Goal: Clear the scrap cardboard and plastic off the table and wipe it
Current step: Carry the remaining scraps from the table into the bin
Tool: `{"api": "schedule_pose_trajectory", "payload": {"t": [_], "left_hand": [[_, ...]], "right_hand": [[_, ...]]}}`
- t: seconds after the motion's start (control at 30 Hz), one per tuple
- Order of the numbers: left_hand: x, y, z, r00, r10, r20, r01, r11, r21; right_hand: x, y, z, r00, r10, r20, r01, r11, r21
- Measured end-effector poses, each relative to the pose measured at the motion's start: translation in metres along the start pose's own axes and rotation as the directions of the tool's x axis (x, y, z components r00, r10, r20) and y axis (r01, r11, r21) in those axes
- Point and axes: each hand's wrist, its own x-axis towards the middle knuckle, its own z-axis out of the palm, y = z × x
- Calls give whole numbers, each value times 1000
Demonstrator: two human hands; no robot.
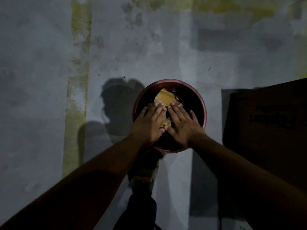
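**Pressing the scrap down into the bin**

Pressing from the left, the left hand [150,123] lies flat with straight fingers on the scrap cardboard [165,97] and plastic [169,121] inside the red bin [205,112]. The right hand [182,124] does the same. Next, I judge, both hands must lift out and find a cloth for wiping.

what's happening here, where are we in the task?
A person is leaning over a round dark red bin on the grey floor, both arms stretched down. The left hand and right hand lie flat, fingers straight, pressing scrap cardboard and some crinkled clear plastic into it. A large dark box stands just right of the bin. No table is in view, so the wiping can't be judged.
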Motion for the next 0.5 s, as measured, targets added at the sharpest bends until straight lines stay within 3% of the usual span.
{"api": "schedule_pose_trajectory", "payload": {"t": [0.33, 0.5], "left_hand": [[46, -12, 27, 960, -87, 267, 43, 985, 166], [19, 3, -5, 978, -137, 154, 106, 975, 196]], "right_hand": [[54, 1, 33, 988, 58, 142, -50, 997, -59], [21, -14, -1, 997, 80, 9, -80, 997, 20]]}}
